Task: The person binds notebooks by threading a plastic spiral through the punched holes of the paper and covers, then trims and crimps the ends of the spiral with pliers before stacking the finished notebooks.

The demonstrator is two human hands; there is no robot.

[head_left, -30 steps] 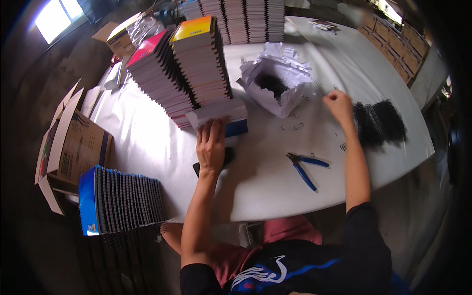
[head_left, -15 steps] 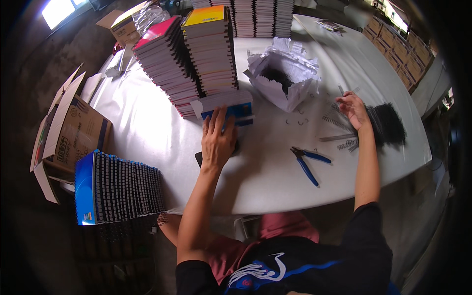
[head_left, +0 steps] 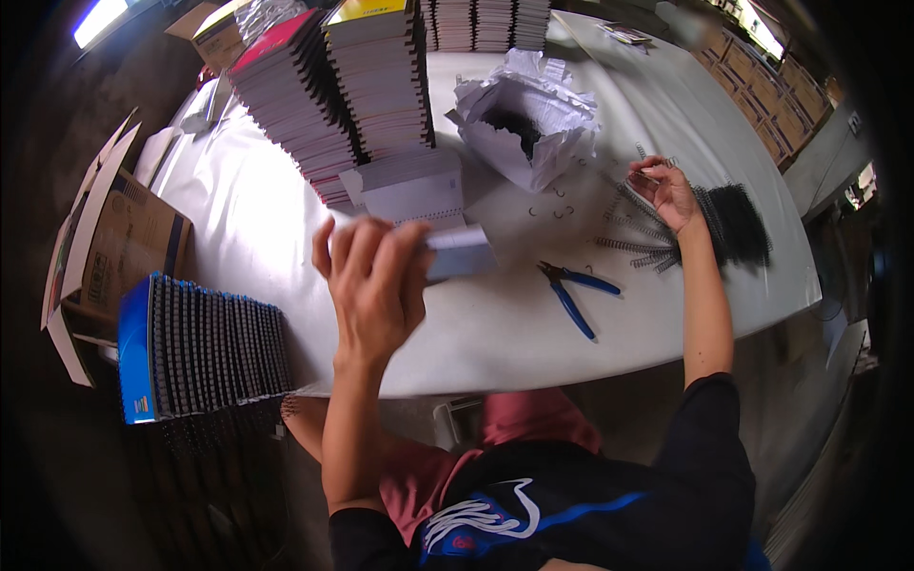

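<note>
My left hand (head_left: 367, 285) is raised over the near middle of the table, its fingers closed on an unbound notebook (head_left: 462, 255) with a bluish cover, blurred by motion. Behind it stands a stack of loose punched page blocks (head_left: 414, 186). To the right, my right hand (head_left: 666, 195) pinches a thin dark spiral coil (head_left: 642, 152), mostly hidden by the fingers. That hand is above the left end of a heap of black spiral coils (head_left: 738, 224). Blue-handled cutting pliers (head_left: 576, 290) lie spread between my hands.
Tall notebook stacks with red (head_left: 276, 43) and yellow (head_left: 367, 11) covers rise behind. A crumpled white paper bag (head_left: 533, 124) holds dark bits; small wire scraps lie near it. Bound blue notebooks (head_left: 205, 347) stand at the left edge, beside an open carton (head_left: 124, 238).
My left hand has lifted the notebook off the table toward me, uncovering the white punched pages behind. My right hand's fingers have closed in on a coil. The whole view has shifted slightly.
</note>
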